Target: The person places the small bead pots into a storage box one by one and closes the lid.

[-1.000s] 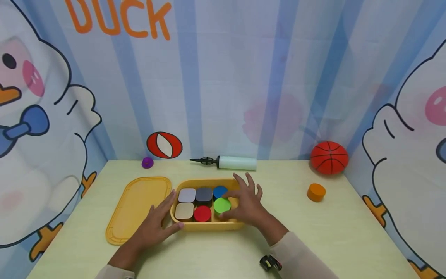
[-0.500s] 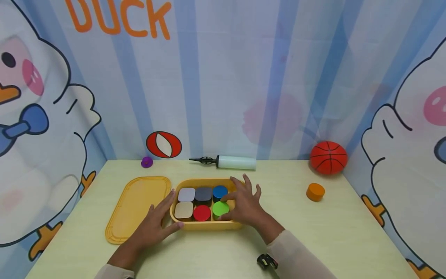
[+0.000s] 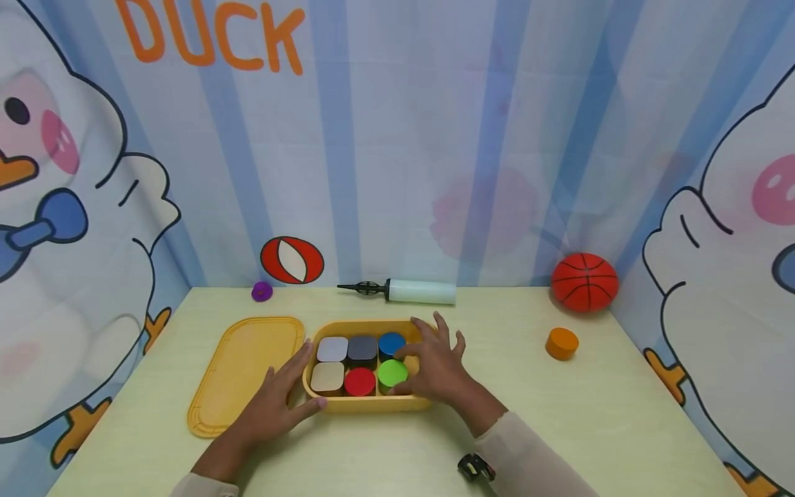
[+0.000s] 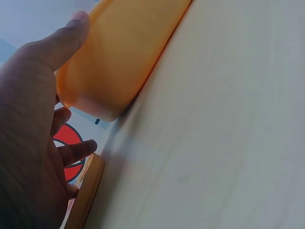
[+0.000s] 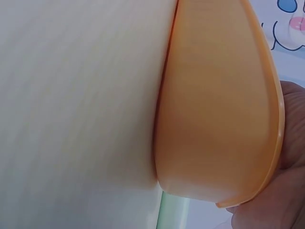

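Note:
A shallow yellow box (image 3: 373, 405) stands on the table, holding two rows of blocks. Its back row has a pale lilac square-topped block (image 3: 332, 349), a dark grey one (image 3: 363, 348) and a blue round one (image 3: 392, 344). In front sit a beige square block (image 3: 328, 376) and a red round block (image 3: 360, 382). My right hand (image 3: 442, 366) reaches over the right end and pinches a green round block (image 3: 393, 373) between thumb and index finger, beside the red one. My left hand (image 3: 273, 407) holds the box's left end, thumb (image 4: 62, 43) along the near wall.
A flat yellow lid (image 3: 248, 373) lies left of the box. Behind are a purple disc (image 3: 262, 291) and a hand pump (image 3: 421, 291). At the right stand a red basketball (image 3: 584, 282) and an orange round block (image 3: 562, 344). A black object (image 3: 476, 467) shows beside the right sleeve.
The green block has come down slightly and a little left in my right hand, nearer the red block. My left hand stays at the box's left end.

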A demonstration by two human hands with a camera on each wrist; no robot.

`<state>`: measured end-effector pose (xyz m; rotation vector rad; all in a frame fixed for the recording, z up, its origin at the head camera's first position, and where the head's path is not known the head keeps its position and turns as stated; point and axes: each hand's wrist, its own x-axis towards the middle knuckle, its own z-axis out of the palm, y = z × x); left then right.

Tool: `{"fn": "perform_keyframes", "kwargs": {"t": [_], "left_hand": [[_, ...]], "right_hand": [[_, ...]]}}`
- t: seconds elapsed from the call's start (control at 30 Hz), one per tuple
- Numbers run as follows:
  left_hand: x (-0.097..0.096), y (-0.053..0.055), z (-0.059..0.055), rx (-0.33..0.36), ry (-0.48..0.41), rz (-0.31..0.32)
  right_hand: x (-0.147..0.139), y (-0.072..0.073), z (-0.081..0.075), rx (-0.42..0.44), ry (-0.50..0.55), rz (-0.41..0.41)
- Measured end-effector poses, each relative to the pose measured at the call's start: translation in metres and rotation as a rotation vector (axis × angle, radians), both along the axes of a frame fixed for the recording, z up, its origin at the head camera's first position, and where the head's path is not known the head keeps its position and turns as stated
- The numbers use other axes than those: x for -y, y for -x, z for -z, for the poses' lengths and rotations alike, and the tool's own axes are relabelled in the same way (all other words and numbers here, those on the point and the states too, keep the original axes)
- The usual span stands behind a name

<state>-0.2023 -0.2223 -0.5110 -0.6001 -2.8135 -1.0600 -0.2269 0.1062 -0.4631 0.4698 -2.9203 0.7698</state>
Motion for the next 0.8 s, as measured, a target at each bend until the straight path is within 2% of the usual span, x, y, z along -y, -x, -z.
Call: {"fn": "perform_keyframes", "kwargs": {"t": [0.3, 0.57, 0.8], "left_hand": [[-0.001, 0.0, 0.0, 0.017, 0.004, -0.005], [-0.002, 0.0, 0.0, 0.026, 0.013, -0.006], [-0.001, -0.001, -0.001, 0.006, -0.002, -0.004]], "right_hand": [[-0.002, 0.0, -0.001, 0.01, 0.019, -0.006], [-0.018, 0.003, 0.001, 0.083, 0.254, -0.047], [-0.044, 0.009, 0.0, 0.11, 0.409, -0.039]]}}
